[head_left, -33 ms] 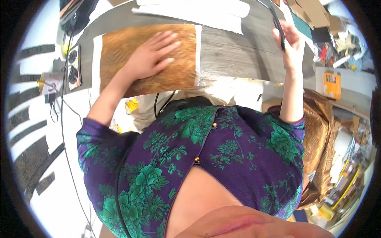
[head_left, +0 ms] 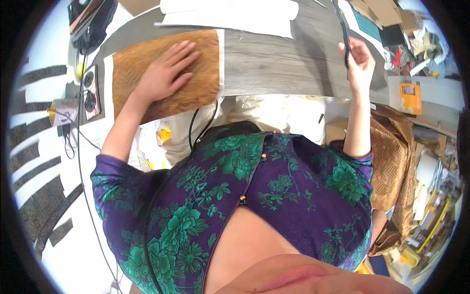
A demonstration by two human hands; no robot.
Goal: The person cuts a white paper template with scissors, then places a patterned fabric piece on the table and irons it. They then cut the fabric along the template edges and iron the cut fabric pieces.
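Observation:
My left hand lies on a golden-brown patterned sheet with white side borders, at the left of the grey wood-look table. Its fingers are outstretched and point toward the upper right. At the table's right, my right hand is closed on a long black tool, held lengthwise away from me; I cannot make out exactly what it is. White paper, partly rolled, lies along the far side of the table.
Cables and a power strip sit at the left edge, near dark patterned strips. Cardboard and a teal mat are at the back right. Brown fabric is draped beside me at the right, before cluttered shelves.
My left hand and the brown sheet have shifted left in the view. My right hand, still on the black tool, appears slightly lower.

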